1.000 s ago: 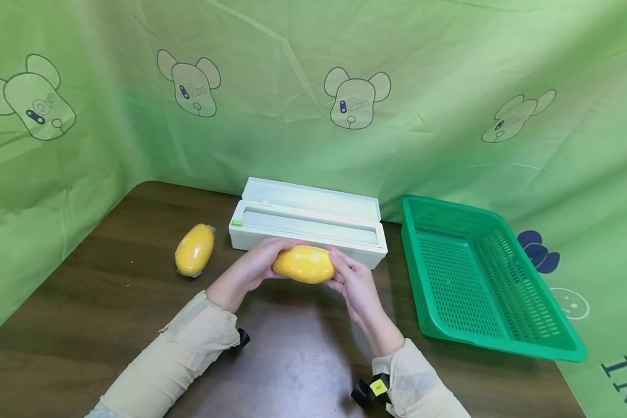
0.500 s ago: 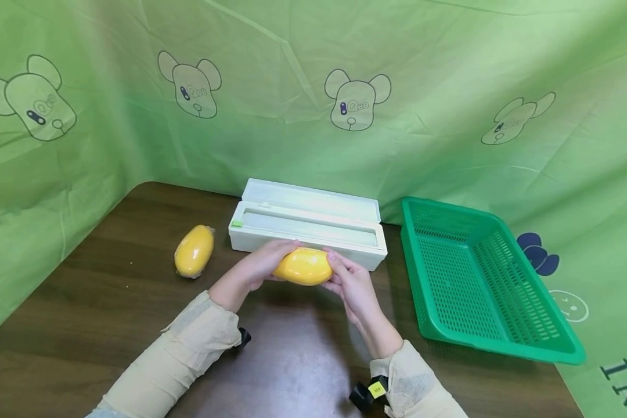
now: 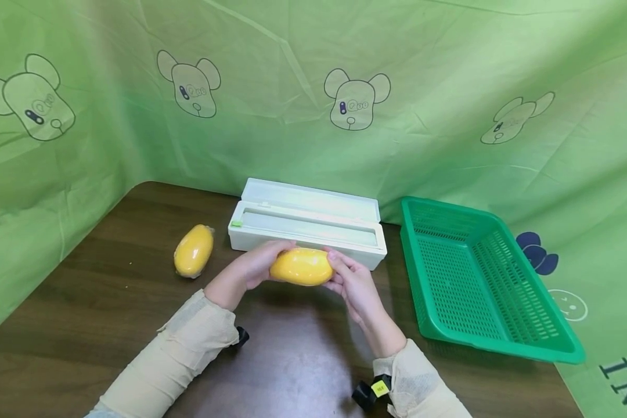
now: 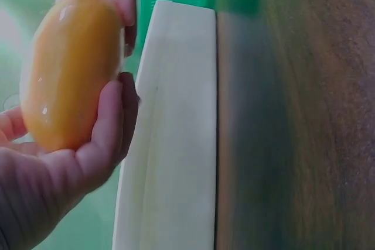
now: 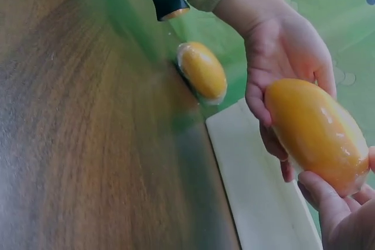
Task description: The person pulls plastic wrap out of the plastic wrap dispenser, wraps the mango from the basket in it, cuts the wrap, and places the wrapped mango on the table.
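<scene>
Both hands hold a glossy yellow mango (image 3: pixel 301 267) raised over the table, in front of the white dispenser box. My left hand (image 3: pixel 255 267) grips its left end and my right hand (image 3: pixel 351 283) its right end, thumb on the near upper side. Shiny clear film clings to the fruit (image 5: pixel 316 133) in the right wrist view. In the left wrist view the left fingers (image 4: pixel 108 118) curl round the lower end. A second mango (image 3: pixel 194 251), wrapped in film with crinkled edges, lies on the table to the left.
Behind the hands stands a long white cling film dispenser (image 3: pixel 308 245) with its lid raised. A green plastic basket (image 3: pixel 423 290) sits at the right edge of the dark wooden table (image 3: pixel 99 325). Green printed cloth (image 3: pixel 271 139) hangs behind and at the sides.
Both hands keep hold of the mango at nearly the same place. It has shifted and turned only slightly; the other things stay put.
</scene>
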### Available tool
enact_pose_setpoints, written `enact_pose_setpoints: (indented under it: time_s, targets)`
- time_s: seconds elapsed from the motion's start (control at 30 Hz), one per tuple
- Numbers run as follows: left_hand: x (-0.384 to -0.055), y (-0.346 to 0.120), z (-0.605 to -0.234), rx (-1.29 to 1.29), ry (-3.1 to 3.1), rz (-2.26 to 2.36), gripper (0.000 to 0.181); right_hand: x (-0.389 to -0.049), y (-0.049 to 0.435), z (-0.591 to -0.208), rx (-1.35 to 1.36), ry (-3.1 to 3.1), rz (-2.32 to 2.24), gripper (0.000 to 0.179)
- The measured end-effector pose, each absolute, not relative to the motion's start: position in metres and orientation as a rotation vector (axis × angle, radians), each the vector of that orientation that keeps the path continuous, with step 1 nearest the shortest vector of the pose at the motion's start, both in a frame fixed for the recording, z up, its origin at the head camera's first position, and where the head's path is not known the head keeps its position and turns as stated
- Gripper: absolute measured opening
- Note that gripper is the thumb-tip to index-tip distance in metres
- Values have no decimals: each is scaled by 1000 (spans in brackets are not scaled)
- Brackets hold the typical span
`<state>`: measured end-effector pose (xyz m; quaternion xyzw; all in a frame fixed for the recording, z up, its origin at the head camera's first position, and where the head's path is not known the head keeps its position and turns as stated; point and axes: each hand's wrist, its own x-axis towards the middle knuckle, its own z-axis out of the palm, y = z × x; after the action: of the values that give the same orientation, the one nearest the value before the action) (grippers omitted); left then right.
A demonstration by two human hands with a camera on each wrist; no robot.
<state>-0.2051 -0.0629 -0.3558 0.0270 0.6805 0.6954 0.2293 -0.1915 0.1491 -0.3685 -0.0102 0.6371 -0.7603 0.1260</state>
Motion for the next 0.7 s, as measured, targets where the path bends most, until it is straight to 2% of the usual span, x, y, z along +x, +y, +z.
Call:
enact_pose_setpoints:
  time_s: [0.3, 0.53, 0.7]
  targets:
    - [-202, -76, -355, 10, 1804, 1929, 53, -193, 152, -368, -10, 1816, -2242, 48]
    - [-203, -77, -362, -155, 1885, 2023, 35, -193, 150, -366, 69, 1822, -2310, 44]
    - [-202, -77, -365, -103, 1833, 2048, 48, -191, 148, -365, 86, 1793, -2361, 41]
